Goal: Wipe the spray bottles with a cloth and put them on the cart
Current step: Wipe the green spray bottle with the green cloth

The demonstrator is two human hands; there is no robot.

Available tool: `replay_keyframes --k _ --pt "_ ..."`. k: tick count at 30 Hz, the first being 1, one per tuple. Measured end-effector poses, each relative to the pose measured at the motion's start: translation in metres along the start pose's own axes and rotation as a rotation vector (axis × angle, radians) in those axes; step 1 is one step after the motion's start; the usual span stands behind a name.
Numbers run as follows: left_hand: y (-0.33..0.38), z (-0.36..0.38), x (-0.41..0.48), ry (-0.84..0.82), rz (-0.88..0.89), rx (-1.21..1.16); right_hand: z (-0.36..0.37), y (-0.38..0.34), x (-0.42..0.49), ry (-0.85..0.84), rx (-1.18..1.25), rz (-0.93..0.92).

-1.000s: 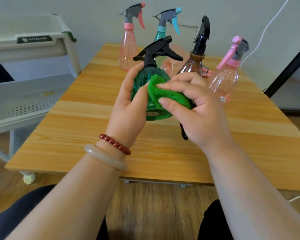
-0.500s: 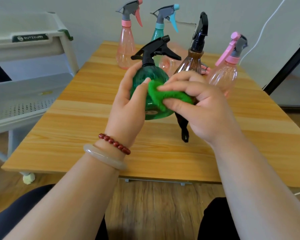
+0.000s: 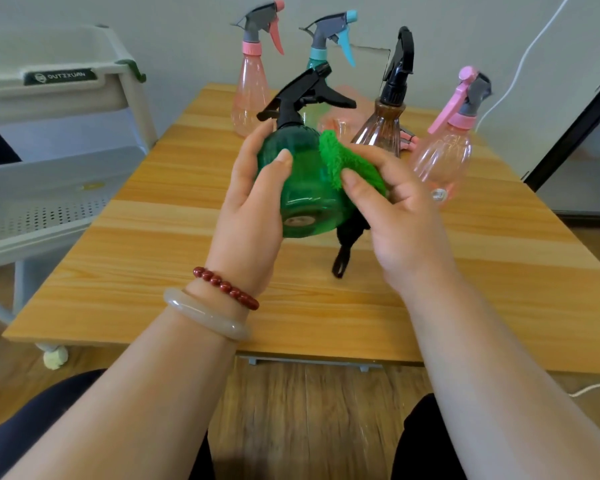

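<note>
The white cart [image 3: 66,98] stands left of the counter [image 3: 153,254]. My left grip [image 3: 253,209] wraps the green bottle [image 3: 302,188], held above the counter. My right grip [image 3: 406,220] pinches the green cloth [image 3: 343,161] against it, with the brown bottle [image 3: 381,129] just behind. The cloth has slid from the bottle's front to its right flank. The bottle is translucent, black-triggered, and tilted base toward me.

Glossy plastic, fluffy cloth, wood-grain top.
Your bottle [image 3: 302,188] is translucent green plastic, smooth and glossy, under a matt black plastic trigger head [image 3: 302,95]; your green cloth [image 3: 340,157] looks fluffy and deep-piled. The table [image 3: 153,244] shows a smooth wood-grain finish; the cart [image 3: 66,174] looks pale and matt.
</note>
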State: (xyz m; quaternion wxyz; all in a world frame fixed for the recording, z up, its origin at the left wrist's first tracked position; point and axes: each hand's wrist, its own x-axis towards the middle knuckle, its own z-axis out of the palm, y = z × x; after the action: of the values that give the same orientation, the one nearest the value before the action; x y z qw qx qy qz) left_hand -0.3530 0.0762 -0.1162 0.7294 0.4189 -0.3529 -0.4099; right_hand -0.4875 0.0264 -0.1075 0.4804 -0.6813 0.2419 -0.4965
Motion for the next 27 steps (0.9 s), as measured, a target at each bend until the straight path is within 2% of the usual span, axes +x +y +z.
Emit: replay_keyframes --k 2,7,12,15,19,20,21,25,27 --pt "0.001 0.001 0.0 -0.037 -0.032 0.007 0.002 0.0 0.0 0.033 0.132 0.044" --pt "-0.003 0.0 0.004 -0.073 0.005 0.331 -0.004 -0.002 0.0 0.074 -0.008 -0.021" --pt "-0.004 0.0 0.003 -0.089 -0.1 0.133 -0.003 -0.002 -0.002 0.093 -0.262 -0.046" --pt "-0.005 0.001 0.002 -0.033 -0.032 0.143 0.001 -0.006 -0.006 0.015 -0.341 -0.122" --pt "-0.002 -0.006 0.004 0.021 0.026 0.086 -0.008 -0.009 -0.005 -0.265 -0.174 -0.096" --pt "0.0 -0.007 0.004 0.015 0.044 0.085 -0.01 -0.008 -0.003 -0.274 -0.193 -0.097" --pt "0.0 -0.008 0.004 0.009 0.053 0.085 -0.011 -0.007 -0.001 -0.219 -0.251 -0.107" --pt "-0.005 0.001 -0.004 -0.049 0.048 0.119 -0.009 -0.002 0.004 0.193 -0.427 -0.196" --pt "-0.007 0.004 -0.006 -0.048 0.04 0.09 -0.014 -0.002 0.007 0.179 -0.426 -0.195"
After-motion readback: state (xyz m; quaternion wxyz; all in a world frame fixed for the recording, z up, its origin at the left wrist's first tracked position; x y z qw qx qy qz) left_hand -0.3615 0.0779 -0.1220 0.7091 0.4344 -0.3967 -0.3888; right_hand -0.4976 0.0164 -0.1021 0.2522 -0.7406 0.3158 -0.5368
